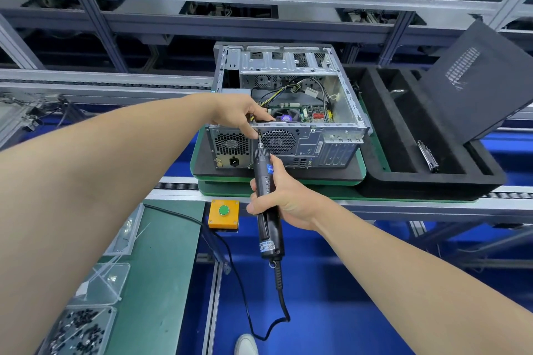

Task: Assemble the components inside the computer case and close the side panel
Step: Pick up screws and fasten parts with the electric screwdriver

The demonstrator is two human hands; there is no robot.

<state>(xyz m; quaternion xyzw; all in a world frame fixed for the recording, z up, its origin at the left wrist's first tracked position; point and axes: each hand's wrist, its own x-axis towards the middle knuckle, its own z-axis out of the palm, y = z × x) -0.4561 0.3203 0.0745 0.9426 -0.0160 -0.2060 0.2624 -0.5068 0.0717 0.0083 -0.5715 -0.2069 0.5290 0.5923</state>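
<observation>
An open metal computer case [340,135] lies on a green pallet, its rear panel facing me, with the motherboard, fan and cables visible inside. My right hand [284,196] grips a black electric screwdriver [266,196] whose bit points up at the rear panel's top edge beside the fan grille. My left hand [240,115] reaches over the case's top rim, and its fingertips pinch at the bit tip, where a small screw seems to sit. The black side panel [476,81] leans tilted against a rail at the right.
A black foam tray [383,135] with long slots stands right of the case and holds a metal bracket [428,154]. An orange box with a green button [224,212] sits on the conveyor edge. Clear bins of screws [80,331] rest on the green bench at lower left.
</observation>
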